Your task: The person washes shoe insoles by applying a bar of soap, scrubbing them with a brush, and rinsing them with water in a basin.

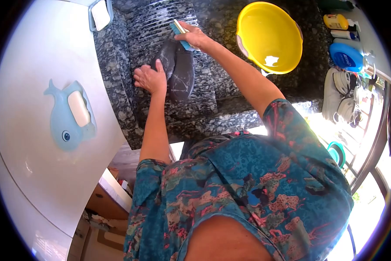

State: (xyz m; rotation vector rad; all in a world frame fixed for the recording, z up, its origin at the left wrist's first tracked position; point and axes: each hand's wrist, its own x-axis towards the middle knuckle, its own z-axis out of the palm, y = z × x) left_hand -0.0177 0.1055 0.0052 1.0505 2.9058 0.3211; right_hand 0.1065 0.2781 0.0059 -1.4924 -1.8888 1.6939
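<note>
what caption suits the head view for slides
Left hand on dark footwear, right hand holding a blue-bristled brush against it.

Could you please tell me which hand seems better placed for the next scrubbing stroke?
Probably the right hand: its grip holds the blue-bristled brush at the upper end of the dark sole-shaped item. The left hand holds no brush and seems to steady that item.

Single head-worn view: wide, dark curved edges; faces steeply down past the wearer's floral shirt onto the granite washboard sink; near range, left hand and right hand high in frame
</note>
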